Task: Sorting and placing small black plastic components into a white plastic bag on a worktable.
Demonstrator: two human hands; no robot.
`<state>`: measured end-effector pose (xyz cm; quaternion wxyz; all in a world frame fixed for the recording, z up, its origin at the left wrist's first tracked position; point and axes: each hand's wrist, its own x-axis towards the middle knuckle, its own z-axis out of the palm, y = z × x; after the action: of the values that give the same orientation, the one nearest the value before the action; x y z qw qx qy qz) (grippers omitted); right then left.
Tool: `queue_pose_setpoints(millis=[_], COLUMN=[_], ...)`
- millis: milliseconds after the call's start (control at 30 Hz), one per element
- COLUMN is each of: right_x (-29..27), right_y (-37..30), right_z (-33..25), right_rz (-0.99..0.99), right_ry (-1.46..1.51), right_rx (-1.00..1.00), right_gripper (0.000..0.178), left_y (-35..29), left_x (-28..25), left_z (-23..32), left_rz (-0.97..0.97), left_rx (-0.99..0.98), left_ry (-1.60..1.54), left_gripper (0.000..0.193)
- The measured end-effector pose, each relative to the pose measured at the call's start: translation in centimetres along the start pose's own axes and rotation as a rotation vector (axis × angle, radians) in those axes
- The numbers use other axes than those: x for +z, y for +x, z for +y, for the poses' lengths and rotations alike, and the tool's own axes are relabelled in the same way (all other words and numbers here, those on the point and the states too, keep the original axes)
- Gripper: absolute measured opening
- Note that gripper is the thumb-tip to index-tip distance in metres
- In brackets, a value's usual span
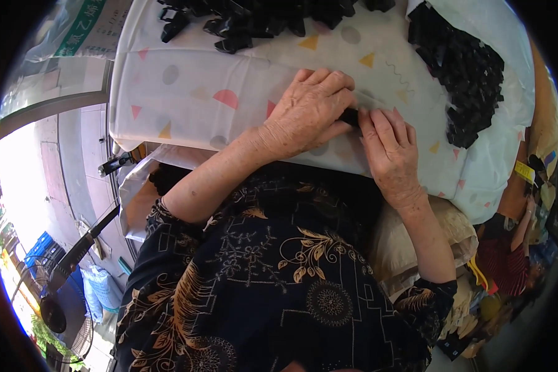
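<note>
Over the patterned tablecloth, my two hands meet around a small black piece (349, 116); most of it is covered by fingers, and its exact kind does not show. My left hand (310, 115) grips its left end, thumb below and fingers curled above. At its right end, the fingertips of my right hand (392, 155) are closed on it. Beyond my hands, a heap of black plastic parts (260, 18) lies along the far edge. To the right spreads another pile of small black pieces (471, 87).
The table (167, 111) carries a pale cloth with coloured shapes. A white plastic sheet (514, 68) lies under the right pile. A printed sack (80, 31) stands at far left, a fan (74, 316) at lower left. Cluttered items (502, 266) fill the right side.
</note>
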<state>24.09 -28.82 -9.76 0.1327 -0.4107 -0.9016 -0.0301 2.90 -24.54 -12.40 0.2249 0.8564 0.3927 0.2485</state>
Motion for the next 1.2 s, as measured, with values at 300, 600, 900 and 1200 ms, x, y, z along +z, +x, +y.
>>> queue_pose_setpoints(millis=[300,600,900,1200], right_x=[0.2,1.6,2.6,-0.8], right_y=[-1.8,0.1,0.0,-1.0], right_z=[4.5,14.7,14.1,12.8], right_rz=[0.128,0.177,0.154,0.176], right_ry=[0.357,-0.322,-0.101,0.053], right_rx=[0.303,0.386,0.287,0.209], right_gripper=[0.051,0.043,0.032,0.028], left_y=[0.7,3.2,5.3,3.5], left_x=[-3.1,-7.0,-1.1,-1.8], left_z=[-2.8,-7.9,-3.3,-2.6], left_rz=[0.396,0.189,0.197,0.122], left_rx=[-0.035,0.054,0.008,-0.012], left_ry=[0.36,0.692,0.009,0.061], left_gripper=[0.039,0.022,0.014,0.015])
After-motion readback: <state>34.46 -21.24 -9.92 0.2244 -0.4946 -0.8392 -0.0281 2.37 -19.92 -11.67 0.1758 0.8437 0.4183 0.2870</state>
